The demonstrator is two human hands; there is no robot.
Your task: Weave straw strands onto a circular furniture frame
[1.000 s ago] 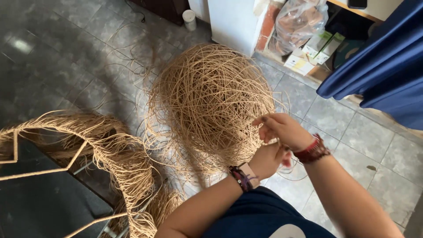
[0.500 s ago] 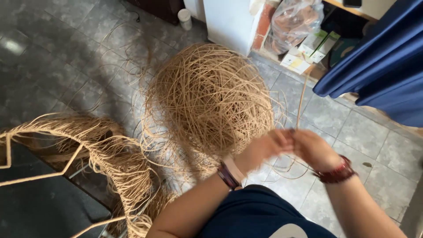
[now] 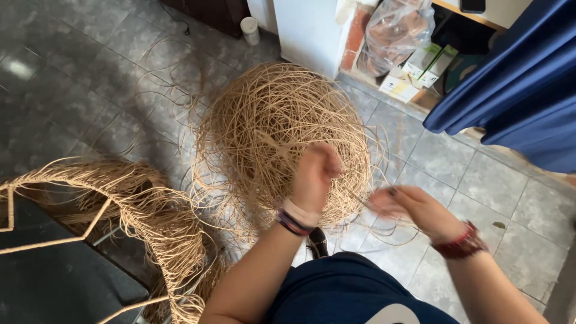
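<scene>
Rattan strands [image 3: 273, 129]: lying tangled on the floor.
Left hand [image 3: 316, 171]: fisting, gripping strands.
Right hand [image 3: 411, 210]: blurring; grip unclear.
Plastic bag [image 3: 396, 33]: holding brownish contents.

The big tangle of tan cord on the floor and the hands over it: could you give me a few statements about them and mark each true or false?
1. The tangle of tan cord lies on a grey tiled floor. True.
2. The left hand is closed in a fist above the tangle. True.
3. The right hand rests flat on the floor. False: it is raised in the air, blurred, beside the tangle.
4. Both wrists are bare. False: each wears a band.
5. A blue cloth hangs at the upper right. True.
6. The frame wrapped in cord lies on top of the tangle. False: it stands apart, at the lower left.
</scene>
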